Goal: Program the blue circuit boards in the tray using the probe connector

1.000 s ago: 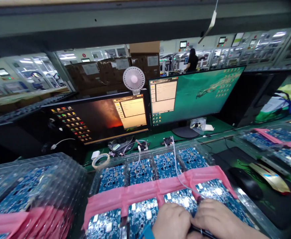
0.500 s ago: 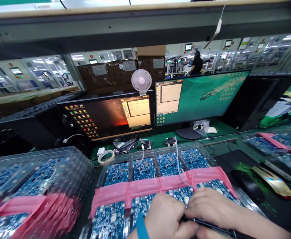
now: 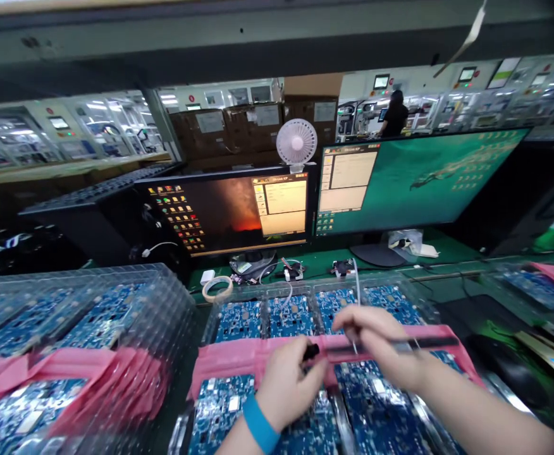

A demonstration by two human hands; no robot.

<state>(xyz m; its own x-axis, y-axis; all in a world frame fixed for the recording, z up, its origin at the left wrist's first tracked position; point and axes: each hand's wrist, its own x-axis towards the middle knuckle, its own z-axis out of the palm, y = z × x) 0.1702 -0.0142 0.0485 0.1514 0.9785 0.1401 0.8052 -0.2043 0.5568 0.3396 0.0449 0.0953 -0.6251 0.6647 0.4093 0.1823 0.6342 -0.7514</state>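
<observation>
While hands [image 3: 338, 360] meet, black connector [image 3: 311, 352] between (pinched)

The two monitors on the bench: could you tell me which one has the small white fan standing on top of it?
The left monitor, showing the dark orange wallpaper; the fan sits on its top right corner.

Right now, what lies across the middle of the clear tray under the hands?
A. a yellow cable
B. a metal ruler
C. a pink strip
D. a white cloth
C: a pink strip runs across the tray of blue boards, just under the left hand and right hand.
</observation>
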